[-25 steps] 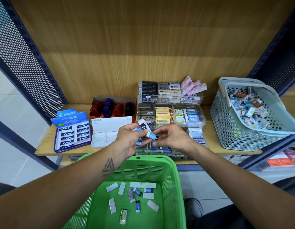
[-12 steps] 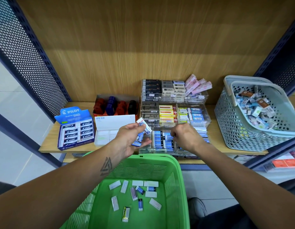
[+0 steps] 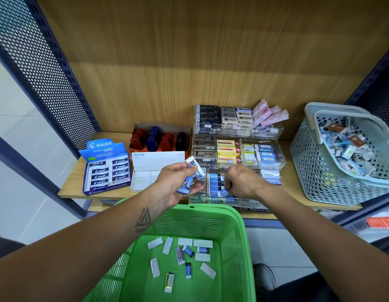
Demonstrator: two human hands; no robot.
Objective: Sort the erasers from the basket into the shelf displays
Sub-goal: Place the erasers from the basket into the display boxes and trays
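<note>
Your hands work over the clear acrylic tiered display case point(image 3: 239, 149) on the wooden shelf.

Your left hand point(image 3: 174, 185) clutches a small bunch of blue-and-white sleeved erasers point(image 3: 194, 173). Your right hand point(image 3: 243, 182) has its fingers curled round what looks like one small blue eraser point(image 3: 223, 193), low at the case's front compartment. Loose erasers lie in the green plastic basket point(image 3: 232, 240) below; a grey-blue basket point(image 3: 308, 162) sits right.
</note>
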